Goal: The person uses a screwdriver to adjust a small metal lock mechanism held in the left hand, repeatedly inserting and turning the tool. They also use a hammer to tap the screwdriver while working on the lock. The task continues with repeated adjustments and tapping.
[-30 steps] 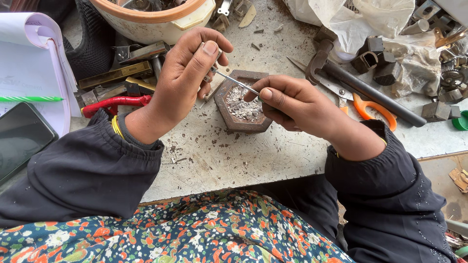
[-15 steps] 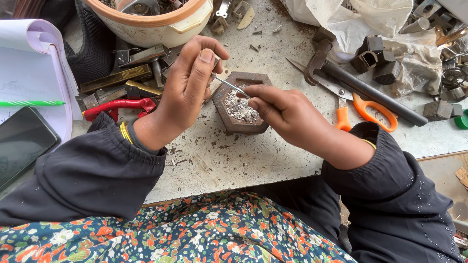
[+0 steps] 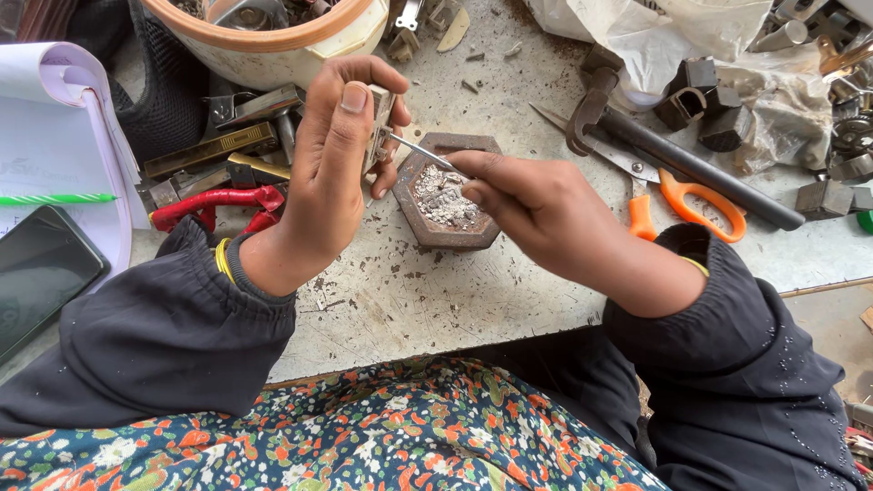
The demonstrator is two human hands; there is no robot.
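My left hand (image 3: 332, 159) grips a small pale metal piece (image 3: 377, 123) upright between thumb and fingers, just left of a brown hexagonal dish (image 3: 446, 193) filled with whitish-grey powder. My right hand (image 3: 536, 214) pinches thin metal tweezers (image 3: 420, 152), whose tip touches the small piece in my left hand. Both hands hover over the worn, speckled work surface (image 3: 436, 300). Dark sleeves cover both forearms.
Orange-handled scissors (image 3: 677, 200) and a dark hammer-like tool (image 3: 655, 150) lie right of the dish. Red-handled pliers (image 3: 214, 205) and metal parts sit at left, beside a notepad (image 3: 55, 155), green pen (image 3: 55, 197) and phone (image 3: 41, 273). A cream bowl (image 3: 273, 41) stands at back.
The view has shifted a little. Both hands stay together over the dish; the tweezers tip has moved up from the powder side to the piece in my left hand.
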